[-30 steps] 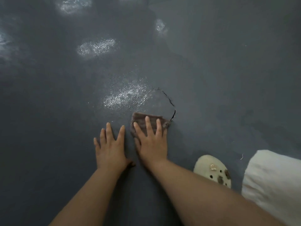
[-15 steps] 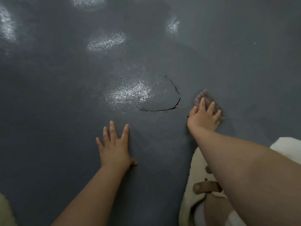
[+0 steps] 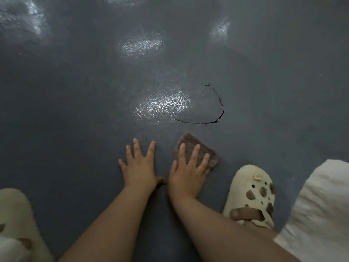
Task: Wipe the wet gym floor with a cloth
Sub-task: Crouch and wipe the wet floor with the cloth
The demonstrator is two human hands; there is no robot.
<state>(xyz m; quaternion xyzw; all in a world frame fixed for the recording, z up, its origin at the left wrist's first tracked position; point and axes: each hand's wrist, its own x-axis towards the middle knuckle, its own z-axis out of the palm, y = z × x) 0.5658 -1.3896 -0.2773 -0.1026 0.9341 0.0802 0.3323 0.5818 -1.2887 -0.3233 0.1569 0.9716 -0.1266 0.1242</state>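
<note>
A small brown cloth (image 3: 206, 151) lies flat on the dark grey gym floor (image 3: 75, 110). My right hand (image 3: 188, 169) presses on it with straight, spread fingers and covers its near half. My left hand (image 3: 138, 165) rests flat on the bare floor just left of the cloth, fingers spread. A shiny wet patch (image 3: 164, 104) glistens on the floor beyond both hands. More wet patches (image 3: 141, 45) lie farther away.
A curved crack (image 3: 217, 118) in the floor coating runs just beyond the cloth. My cream clog (image 3: 251, 193) stands right of my right hand, another clog (image 3: 17, 224) at the lower left. Pale fabric (image 3: 319, 210) fills the lower right corner.
My right hand has slid the cloth from the right of the crack back toward me and leftward, beside my left hand. The left hand stayed planted on the floor.
</note>
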